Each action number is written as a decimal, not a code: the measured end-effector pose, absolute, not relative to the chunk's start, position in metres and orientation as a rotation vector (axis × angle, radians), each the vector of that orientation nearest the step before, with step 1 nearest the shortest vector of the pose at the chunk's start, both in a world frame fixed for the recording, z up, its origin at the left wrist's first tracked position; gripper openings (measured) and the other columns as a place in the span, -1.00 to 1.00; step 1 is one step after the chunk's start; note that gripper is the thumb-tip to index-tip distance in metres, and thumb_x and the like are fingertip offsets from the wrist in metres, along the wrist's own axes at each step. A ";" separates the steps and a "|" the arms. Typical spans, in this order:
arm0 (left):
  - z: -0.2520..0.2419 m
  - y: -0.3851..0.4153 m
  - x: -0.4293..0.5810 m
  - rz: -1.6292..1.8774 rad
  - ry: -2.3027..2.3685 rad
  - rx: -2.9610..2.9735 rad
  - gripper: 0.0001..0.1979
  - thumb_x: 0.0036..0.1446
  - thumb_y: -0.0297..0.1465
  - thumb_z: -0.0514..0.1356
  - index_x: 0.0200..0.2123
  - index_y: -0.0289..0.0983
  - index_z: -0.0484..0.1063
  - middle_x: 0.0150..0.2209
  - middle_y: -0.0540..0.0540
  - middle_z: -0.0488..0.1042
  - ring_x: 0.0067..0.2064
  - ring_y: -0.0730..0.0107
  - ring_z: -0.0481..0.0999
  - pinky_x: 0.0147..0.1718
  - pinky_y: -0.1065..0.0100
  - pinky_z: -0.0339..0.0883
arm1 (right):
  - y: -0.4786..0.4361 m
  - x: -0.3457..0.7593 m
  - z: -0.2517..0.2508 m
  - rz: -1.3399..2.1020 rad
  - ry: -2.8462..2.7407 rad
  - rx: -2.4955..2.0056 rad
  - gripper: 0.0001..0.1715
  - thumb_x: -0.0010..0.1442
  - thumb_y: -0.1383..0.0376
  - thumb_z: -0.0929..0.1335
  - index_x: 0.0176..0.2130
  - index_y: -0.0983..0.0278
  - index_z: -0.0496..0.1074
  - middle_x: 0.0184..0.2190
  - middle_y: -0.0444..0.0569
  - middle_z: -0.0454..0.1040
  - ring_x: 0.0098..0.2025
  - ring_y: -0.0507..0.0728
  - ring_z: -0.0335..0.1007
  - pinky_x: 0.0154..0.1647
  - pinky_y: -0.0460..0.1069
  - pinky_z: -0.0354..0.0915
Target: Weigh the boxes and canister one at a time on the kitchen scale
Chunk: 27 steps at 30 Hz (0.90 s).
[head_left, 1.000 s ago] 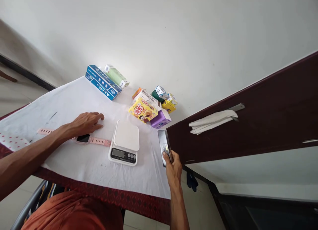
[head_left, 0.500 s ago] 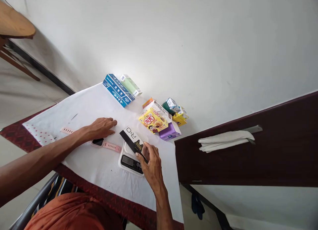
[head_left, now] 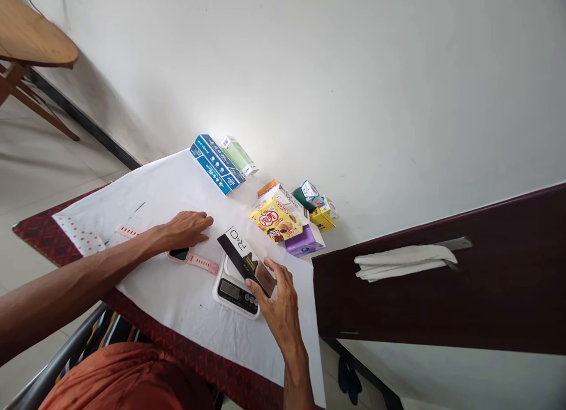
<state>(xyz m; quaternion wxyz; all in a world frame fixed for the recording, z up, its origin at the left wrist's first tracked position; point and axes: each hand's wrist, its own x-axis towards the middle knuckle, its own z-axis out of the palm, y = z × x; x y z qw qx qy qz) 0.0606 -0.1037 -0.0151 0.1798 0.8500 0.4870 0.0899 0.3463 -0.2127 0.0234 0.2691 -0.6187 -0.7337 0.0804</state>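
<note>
A black-and-white box marked "R&O" lies across the top of a white kitchen scale, covering much of its platform. My right hand is at the box's near right end, thumb and forefinger apart on either side of it; the fingers look loosened. The scale's dark display and buttons show below the box. My left hand rests on the white cloth with fingers stretched out, holding nothing. Under the left forearm is a smartwatch with a pink strap, partly hidden by the arm.
Against the wall stand a blue box and a light green box. Further right are a yellow snack box, a purple box and several other packages. A white cloth hangs on the dark panel at right.
My right hand has loosened its fingers from the box and drawn back slightly to the right. The box stays on the scale. My left hand stays put; the view has shifted slightly.
</note>
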 end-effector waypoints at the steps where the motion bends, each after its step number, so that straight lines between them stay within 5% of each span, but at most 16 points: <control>1: -0.016 -0.103 0.061 0.258 1.378 2.402 -0.72 0.34 -0.31 0.12 0.06 -0.27 0.39 0.01 -0.23 0.51 -0.04 0.07 0.58 -0.17 0.20 0.37 | -0.213 0.346 0.020 0.223 -1.982 -1.666 -0.32 0.21 -0.05 0.46 0.18 0.24 0.41 0.11 0.15 0.49 0.19 0.33 0.37 0.21 0.30 0.36; 13: -0.016 -0.106 0.060 0.274 1.384 2.399 -0.71 0.33 -0.33 0.12 0.07 -0.27 0.39 0.01 -0.22 0.52 -0.02 0.09 0.58 -0.14 0.20 0.37 | -0.197 0.337 0.022 0.471 -1.688 -1.634 -0.37 0.19 -0.04 0.46 0.11 0.25 0.42 0.05 0.16 0.54 0.07 0.30 0.51 0.08 0.20 0.45; 20: -0.018 -0.105 0.061 0.317 1.367 2.402 -0.75 0.32 -0.36 0.16 0.02 -0.29 0.41 0.00 -0.23 0.53 -0.03 0.08 0.59 -0.16 0.21 0.40 | -0.089 0.279 0.056 0.337 -1.781 -1.360 -0.43 0.15 0.01 0.47 0.04 0.26 0.42 -0.03 0.07 0.53 0.03 0.24 0.46 0.15 0.17 0.35; 27: -0.020 -0.105 0.065 0.341 1.368 2.386 -0.76 0.28 -0.38 0.21 -0.01 -0.31 0.41 -0.03 -0.25 0.54 -0.02 0.05 0.59 -0.18 0.20 0.43 | 0.035 0.223 0.040 0.161 -1.850 -1.363 -0.49 0.10 0.08 0.42 -0.01 0.28 0.41 -0.06 0.10 0.52 0.01 0.24 0.42 0.15 0.16 0.30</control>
